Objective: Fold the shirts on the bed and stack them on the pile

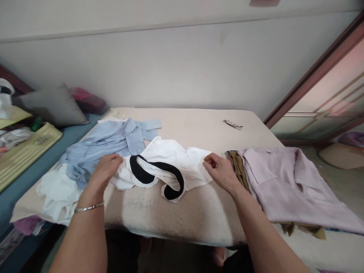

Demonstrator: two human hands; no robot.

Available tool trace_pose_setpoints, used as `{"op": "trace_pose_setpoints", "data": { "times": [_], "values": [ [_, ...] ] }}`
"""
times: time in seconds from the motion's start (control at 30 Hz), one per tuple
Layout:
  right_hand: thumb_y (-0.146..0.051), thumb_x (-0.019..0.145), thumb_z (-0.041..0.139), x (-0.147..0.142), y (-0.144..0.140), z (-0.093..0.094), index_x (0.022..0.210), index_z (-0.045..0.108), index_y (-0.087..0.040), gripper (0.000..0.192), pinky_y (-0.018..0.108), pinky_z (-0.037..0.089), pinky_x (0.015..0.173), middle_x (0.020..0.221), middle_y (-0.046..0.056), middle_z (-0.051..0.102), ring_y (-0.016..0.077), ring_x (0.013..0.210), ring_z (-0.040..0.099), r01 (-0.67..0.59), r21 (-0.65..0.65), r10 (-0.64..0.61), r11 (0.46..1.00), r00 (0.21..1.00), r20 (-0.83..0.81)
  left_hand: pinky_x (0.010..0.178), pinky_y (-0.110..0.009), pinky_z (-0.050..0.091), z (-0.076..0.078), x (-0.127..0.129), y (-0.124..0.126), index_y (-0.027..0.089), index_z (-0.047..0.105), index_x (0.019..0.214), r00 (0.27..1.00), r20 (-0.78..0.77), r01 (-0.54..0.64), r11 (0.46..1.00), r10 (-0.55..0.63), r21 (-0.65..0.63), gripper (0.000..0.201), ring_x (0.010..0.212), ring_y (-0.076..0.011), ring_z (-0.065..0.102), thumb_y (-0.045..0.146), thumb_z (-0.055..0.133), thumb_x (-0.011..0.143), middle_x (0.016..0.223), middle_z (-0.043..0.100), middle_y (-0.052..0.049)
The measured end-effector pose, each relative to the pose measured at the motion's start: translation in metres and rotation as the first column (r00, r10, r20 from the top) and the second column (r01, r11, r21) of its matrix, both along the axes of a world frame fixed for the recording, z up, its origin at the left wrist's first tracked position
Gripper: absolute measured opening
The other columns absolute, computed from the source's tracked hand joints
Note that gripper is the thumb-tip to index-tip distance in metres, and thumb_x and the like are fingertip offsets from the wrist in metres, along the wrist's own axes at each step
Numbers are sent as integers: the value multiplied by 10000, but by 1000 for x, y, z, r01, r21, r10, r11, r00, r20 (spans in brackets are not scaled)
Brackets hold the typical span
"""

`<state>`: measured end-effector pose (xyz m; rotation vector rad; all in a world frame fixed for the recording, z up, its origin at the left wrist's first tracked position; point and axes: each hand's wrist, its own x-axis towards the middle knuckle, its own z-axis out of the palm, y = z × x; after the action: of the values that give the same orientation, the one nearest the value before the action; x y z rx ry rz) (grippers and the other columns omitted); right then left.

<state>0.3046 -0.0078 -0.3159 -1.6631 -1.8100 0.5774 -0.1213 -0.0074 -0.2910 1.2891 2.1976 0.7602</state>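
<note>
Your left hand (104,168) and right hand (218,170) each pinch an edge of the white garment with black trim (167,165), which lies crumpled on the beige padded surface (176,212) between them. The left fingers are curled shut on the cloth at its near-left edge; the right thumb and fingers are closed on a small fold at its right edge. The black band loops from just right of your left hand down toward you.

It looks as if you are at the spreading-out stage: the garment is gripped at both sides but still bunched in the middle. As a judgement, the next move calls for drawing the two hands apart evenly so the cloth goes flat without dragging the neighbours along.

Just beyond and under your left hand lies a light blue shirt (113,142), touching the white garment; further left of that hand, a white cloth (58,193) hangs over the edge. Just right of your right hand sits olive-brown fabric (238,167), partly under a pale lilac shirt (287,182). Well beyond your right hand, a small dark object (232,124) rests on the surface; I cannot tell what it is. A grey pillow (54,106) leans far to the left, a plain wall (170,68) stands behind, and a framed sliding door (327,94) is to the right.
</note>
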Motion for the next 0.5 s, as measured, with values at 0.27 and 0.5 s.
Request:
{"op": "trace_pose_setpoints", "data": {
  "times": [0.27, 0.5],
  "values": [
    [-251, 842, 645, -31, -17, -16, 1145, 674, -218, 307, 306, 441, 809, 1140, 57, 721, 210, 955, 656, -145, -129, 160, 981, 980, 117, 547, -288, 280, 16, 12, 0, 193, 581, 649, 962, -259, 72, 994, -90, -76, 207, 592, -172, 472, 349, 494, 755, 594, 530, -2],
    [-156, 880, 554, -59, -21, -29, 1226, 613, -206, 354, 304, 393, 748, 1166, 86, 673, 222, 960, 656, -273, -167, 317, 947, 874, 368, 570, -281, 322, 10, 2, 4, 180, 649, 709, 940, -297, 150, 985, -170, -88, 246, 675, -200, 557, 354, 482, 759, 723, 658, -59]
  ]
}}
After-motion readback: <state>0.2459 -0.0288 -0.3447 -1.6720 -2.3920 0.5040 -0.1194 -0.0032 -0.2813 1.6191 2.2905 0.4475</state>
